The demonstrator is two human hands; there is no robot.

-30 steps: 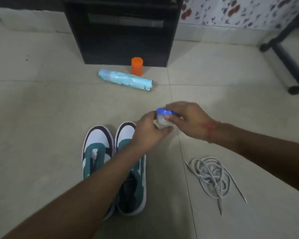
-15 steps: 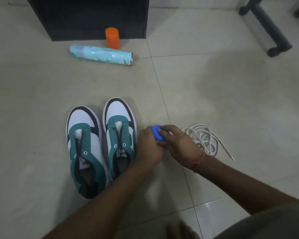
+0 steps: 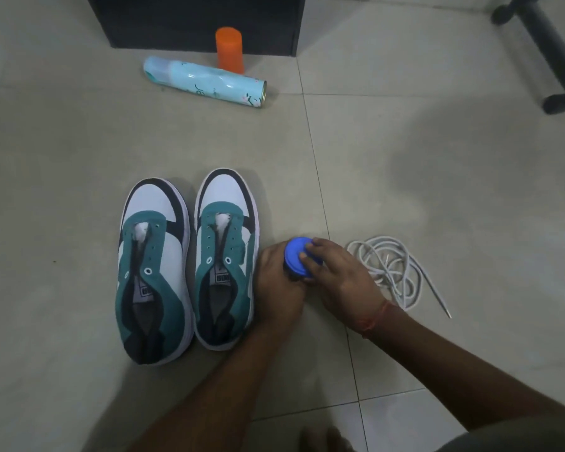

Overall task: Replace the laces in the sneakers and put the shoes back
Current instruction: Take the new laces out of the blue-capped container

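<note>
Blue lid (image 3: 299,260) of a small jar sits between both hands, low on the floor (image 3: 437,177) just R of the shoes. L hand (image 3: 276,285) wraps the jar body from the left, fingers curled round it; body mostly hidden, can't tell what's inside. R hand (image 3: 336,278) comes over from the right, fingertips (image 3: 307,246) curled onto the lid top and rim, gripping it. Red thread (image 3: 375,318) on R wrist.

Shoes: pair of teal/white sneakers (image 3: 190,265), side by side, touching along inner edges, toes pointing away from the person. No laces in either; eyelets bare, tongues showing. R shoe just beside L hand.

Laces (image 3: 395,272): white, loose coil on floor just R of R hand, partly behind it; one end trails out toward lower right.

Farther out, toward the floor's far edge: pale blue spray can (image 3: 206,83) lying on its side, orange cap (image 3: 229,50) upright just behind it, dark cabinet (image 3: 196,21) behind both. Black frame leg (image 3: 548,50) at top R corner. Bare foot (image 3: 327,438) at bottom edge, blurred.
</note>
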